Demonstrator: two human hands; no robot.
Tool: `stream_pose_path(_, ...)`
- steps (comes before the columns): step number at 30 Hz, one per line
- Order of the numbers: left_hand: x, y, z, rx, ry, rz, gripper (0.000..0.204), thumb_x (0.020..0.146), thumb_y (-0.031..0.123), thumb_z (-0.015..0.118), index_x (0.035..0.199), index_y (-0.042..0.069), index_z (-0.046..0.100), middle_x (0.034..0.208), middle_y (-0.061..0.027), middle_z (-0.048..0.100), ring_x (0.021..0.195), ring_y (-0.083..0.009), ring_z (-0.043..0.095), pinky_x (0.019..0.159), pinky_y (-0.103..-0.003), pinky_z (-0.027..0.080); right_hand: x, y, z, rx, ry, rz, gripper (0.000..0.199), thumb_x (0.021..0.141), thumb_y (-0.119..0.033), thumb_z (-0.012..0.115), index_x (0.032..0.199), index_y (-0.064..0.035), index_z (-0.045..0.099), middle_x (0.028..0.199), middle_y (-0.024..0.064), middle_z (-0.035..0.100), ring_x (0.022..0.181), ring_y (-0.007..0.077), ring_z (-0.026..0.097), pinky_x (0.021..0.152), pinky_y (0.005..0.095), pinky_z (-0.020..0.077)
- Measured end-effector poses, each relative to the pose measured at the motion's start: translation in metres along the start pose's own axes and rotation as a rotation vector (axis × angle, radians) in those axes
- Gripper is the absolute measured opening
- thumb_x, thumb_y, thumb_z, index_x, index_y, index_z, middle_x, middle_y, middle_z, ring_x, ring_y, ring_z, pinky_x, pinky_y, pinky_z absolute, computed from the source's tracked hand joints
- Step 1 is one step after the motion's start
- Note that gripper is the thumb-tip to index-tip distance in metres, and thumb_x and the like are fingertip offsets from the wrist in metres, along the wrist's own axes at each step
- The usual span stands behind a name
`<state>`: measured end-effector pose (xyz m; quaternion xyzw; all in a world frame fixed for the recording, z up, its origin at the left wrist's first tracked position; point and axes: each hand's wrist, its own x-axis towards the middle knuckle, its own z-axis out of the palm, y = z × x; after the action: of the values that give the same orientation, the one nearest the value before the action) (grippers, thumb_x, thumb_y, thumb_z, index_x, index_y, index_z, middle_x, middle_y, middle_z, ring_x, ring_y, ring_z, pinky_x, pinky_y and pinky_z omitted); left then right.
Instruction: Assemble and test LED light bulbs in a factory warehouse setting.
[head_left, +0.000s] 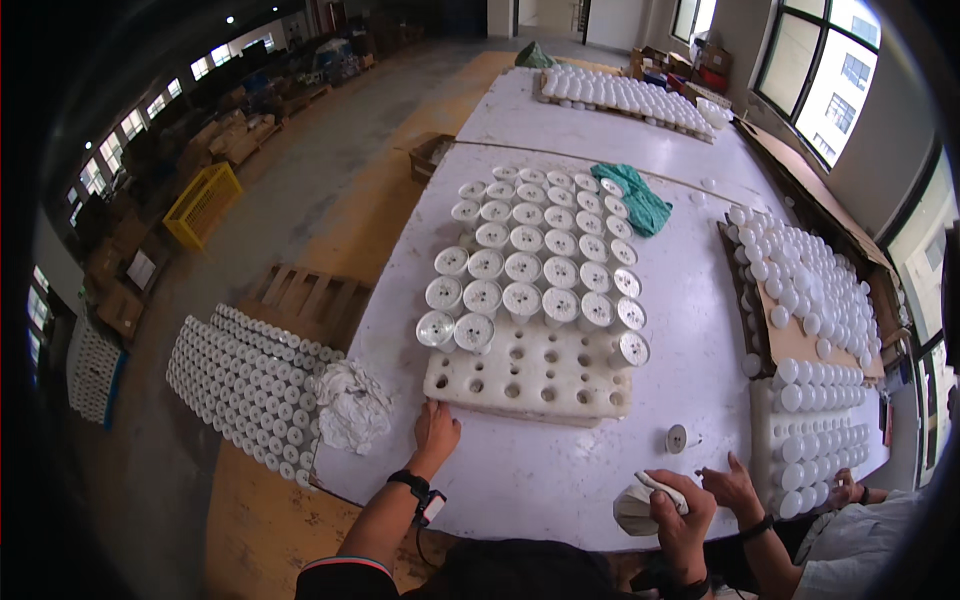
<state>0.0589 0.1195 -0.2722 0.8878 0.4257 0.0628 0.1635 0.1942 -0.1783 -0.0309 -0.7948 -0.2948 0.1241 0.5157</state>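
Head view. My left hand [435, 428] rests spread beside the near edge of the holed white tray [530, 378] on the surface [560, 470]; my right hand [680, 510] pinches a white cup [636, 508] with a cloth. I would brace the tray and wipe evenly.

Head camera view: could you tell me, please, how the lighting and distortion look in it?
In the head view, daylight blows out the right-hand windows; fisheye bends the white table edges and darkens the corners; the left hand and right hand look reasonably sharp.
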Motion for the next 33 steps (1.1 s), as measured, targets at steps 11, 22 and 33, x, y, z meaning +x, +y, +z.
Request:
stream_pose_path(11, -0.016, 0.040, 0.004, -0.211, -0.165, 0.303, 0.050, 0.072, 0.012, 0.058, 0.118, 0.005, 0.041, 0.123, -0.0157, 0.039, 0.106, -0.0339, 0.047, 0.084, -0.041, 0.044, -0.018, -0.012, 0.004, -0.029, 0.036, -0.094, 0.021, 0.076, -0.008, 0.064, 0.094, -0.0001, 0.063, 0.082, 0.0113, 0.065, 0.072, 0.0165, 0.063, 0.066, 0.0251, 0.0483)
stream_pose_path(22, -0.017, 0.046, 0.006, -0.268, -0.259, 0.316, 0.060, 0.068, 0.017, 0.067, 0.121, 0.001, 0.044, 0.116, -0.0274, 0.044, 0.109, -0.0415, 0.040, 0.092, -0.045, 0.033, -0.037, -0.013, -0.017, 0.204, 0.013, -0.055, 0.027, 0.085, -0.021, 0.056, 0.107, -0.0054, 0.057, 0.097, 0.0095, 0.062, 0.085, 0.0219, 0.060, 0.074, 0.0308, 0.0462)
stream_pose_path(33, 0.024, 0.050, 0.060, -1.755, -0.789, -0.647, 0.024, 0.081, 0.010, 0.050, 0.098, -0.005, 0.058, 0.090, -0.0152, 0.062, 0.091, -0.0290, 0.057, 0.083, -0.037, 0.047, 0.062, -0.082, -0.033, 0.236, 0.123, -0.715, 0.027, 0.081, -0.028, 0.062, 0.093, -0.0042, 0.061, 0.077, 0.0142, 0.062, 0.068, 0.0288, 0.059, 0.058, 0.0352, 0.0454)
